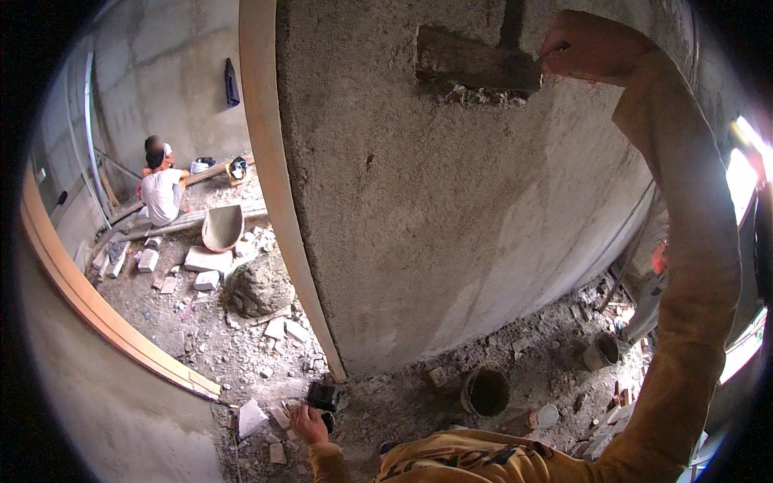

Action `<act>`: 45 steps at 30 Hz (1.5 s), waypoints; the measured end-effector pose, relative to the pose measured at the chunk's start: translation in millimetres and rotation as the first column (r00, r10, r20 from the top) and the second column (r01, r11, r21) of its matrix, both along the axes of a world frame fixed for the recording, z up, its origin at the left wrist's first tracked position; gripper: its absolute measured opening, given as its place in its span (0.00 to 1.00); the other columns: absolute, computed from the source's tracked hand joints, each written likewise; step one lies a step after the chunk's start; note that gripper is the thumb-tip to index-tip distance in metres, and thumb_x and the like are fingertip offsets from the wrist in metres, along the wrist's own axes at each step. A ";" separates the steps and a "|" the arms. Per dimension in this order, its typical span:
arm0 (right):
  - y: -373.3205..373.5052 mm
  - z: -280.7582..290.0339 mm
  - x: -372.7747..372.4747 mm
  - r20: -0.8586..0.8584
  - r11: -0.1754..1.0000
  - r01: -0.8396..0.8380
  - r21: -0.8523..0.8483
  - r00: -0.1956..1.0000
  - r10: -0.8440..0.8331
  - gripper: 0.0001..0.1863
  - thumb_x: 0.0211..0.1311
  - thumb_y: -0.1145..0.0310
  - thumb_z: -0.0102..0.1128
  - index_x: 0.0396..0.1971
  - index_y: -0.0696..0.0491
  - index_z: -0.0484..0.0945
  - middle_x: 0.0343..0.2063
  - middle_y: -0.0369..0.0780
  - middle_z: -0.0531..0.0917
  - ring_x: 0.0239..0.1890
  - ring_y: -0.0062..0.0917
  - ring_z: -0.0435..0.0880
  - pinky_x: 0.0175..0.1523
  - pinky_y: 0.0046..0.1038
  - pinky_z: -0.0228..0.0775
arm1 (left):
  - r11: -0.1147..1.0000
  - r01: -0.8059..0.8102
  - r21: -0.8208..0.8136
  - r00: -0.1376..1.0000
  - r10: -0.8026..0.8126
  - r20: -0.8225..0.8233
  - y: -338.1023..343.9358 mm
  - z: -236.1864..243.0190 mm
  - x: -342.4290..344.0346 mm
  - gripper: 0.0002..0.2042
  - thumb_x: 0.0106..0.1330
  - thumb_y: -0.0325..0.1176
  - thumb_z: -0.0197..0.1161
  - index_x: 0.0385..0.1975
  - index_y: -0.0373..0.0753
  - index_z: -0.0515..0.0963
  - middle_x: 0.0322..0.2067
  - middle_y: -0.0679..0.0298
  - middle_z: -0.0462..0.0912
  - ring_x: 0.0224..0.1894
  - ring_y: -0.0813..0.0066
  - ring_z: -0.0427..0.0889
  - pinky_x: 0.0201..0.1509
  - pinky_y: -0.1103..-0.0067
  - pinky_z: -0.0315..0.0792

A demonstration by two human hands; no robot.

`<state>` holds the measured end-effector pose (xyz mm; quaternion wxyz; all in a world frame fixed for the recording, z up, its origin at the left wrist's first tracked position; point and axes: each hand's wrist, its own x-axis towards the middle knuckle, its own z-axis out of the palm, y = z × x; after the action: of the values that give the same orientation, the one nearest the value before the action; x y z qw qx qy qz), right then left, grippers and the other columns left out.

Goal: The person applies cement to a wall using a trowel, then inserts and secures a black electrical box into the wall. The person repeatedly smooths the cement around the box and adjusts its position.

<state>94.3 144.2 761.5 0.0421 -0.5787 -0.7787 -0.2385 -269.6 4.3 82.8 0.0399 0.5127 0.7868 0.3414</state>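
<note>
My right hand (566,50) is raised at the upper right against a rough grey plastered wall (451,217). Its fingers are closed at the right end of a dark rectangular recess or patch (475,58); whatever they grip is hidden. Crumbly pale mortar lines the lower edge of that rectangle, and a dark vertical groove (512,22) runs up from it. Low down, near the foot of the door frame, my left hand (308,425) is closed round a small black box (323,396).
A wooden door frame (262,161) borders the wall. Beyond it are a mortar heap (259,288), a tub (223,228), broken blocks and a seated person in a white shirt (163,195). Buckets (485,392) and a small white pot (547,415) stand on rubble below the wall.
</note>
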 end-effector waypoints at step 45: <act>39.1 -270.5 -143.9 -0.962 0.965 -0.002 0.264 0.076 0.263 0.19 0.69 0.57 0.44 0.45 0.59 0.66 0.30 0.47 0.78 0.27 0.33 0.80 0.29 0.32 0.72 | 0.967 -0.107 0.233 0.983 0.137 -0.118 -66.7 -7.0 -80.1 0.08 0.61 0.32 0.60 0.33 0.34 0.79 0.30 0.52 0.80 0.35 0.51 0.76 0.40 0.61 0.70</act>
<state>-49.6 183.3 490.9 0.6329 -0.5063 -0.5676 0.1449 -349.7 -62.3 75.9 -0.0925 0.4861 0.7738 0.3953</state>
